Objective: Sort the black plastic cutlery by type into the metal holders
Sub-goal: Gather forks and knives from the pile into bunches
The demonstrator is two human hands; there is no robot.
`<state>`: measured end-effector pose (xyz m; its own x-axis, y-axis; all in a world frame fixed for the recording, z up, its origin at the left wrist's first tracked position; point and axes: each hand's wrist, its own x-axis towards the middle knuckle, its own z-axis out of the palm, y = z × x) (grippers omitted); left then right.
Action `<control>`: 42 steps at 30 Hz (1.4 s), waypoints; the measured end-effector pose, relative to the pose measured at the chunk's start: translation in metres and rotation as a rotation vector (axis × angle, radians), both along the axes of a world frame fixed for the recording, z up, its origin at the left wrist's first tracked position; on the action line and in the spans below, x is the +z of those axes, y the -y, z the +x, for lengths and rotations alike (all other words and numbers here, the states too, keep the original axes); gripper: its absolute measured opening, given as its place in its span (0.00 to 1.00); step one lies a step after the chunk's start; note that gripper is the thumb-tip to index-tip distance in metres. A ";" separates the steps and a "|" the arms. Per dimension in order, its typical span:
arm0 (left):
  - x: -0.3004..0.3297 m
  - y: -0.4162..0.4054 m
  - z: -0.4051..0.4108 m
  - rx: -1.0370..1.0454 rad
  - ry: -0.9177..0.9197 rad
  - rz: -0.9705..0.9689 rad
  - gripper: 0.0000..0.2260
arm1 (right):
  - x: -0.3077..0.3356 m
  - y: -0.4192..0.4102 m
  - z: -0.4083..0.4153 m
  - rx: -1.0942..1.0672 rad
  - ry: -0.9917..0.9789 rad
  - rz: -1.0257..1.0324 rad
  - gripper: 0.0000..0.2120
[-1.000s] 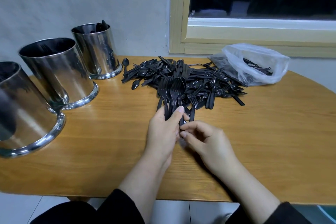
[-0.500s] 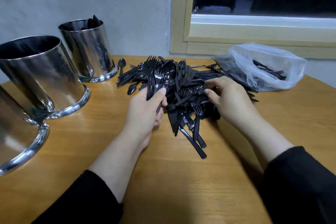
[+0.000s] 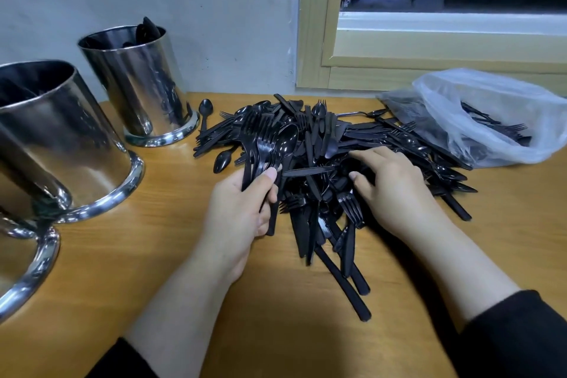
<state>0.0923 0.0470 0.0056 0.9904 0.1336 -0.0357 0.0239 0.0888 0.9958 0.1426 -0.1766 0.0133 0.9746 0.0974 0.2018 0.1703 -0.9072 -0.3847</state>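
Both hands (image 3: 236, 212) (image 3: 395, 190) among cutlery (image 3: 325, 144)

The person is wearing a black long-sleeved top. Behind the left hand (image 3: 236, 212), the forearm is showing bare for most of its length, with the dark left sleeve (image 3: 122, 359) sitting pushed back near the elbow. Behind the right hand (image 3: 395, 190), the right sleeve (image 3: 518, 334) is ending partway along the forearm in a plain, smooth cuff, and the fabric is looking matte and unmarked. Both hands are bare, the thumbnails looking short and plain.
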 end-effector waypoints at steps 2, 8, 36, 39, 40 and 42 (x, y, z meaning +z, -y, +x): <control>0.001 0.000 0.000 0.005 -0.003 -0.012 0.16 | -0.001 0.001 0.001 0.003 0.014 0.020 0.18; 0.006 0.000 -0.002 0.042 0.013 -0.013 0.17 | -0.003 0.005 0.001 0.019 0.160 0.178 0.13; 0.016 0.012 -0.017 -0.399 -0.084 0.023 0.15 | 0.018 -0.018 -0.031 0.197 0.104 0.668 0.18; 0.015 0.011 -0.017 -0.404 -0.097 0.005 0.14 | 0.018 -0.019 -0.031 0.215 0.089 0.704 0.09; 0.015 0.011 -0.017 -0.392 -0.089 0.006 0.13 | 0.018 -0.019 -0.031 0.210 0.081 0.714 0.06; 0.014 0.011 -0.016 -0.331 -0.063 0.009 0.11 | 0.017 -0.019 -0.029 0.178 0.072 0.722 0.03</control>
<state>0.0760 0.0359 0.0199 0.9761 -0.1938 -0.0981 0.1111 0.0576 0.9921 0.1131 -0.1580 0.0306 0.9383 0.0718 0.3383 0.3386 -0.3891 -0.8567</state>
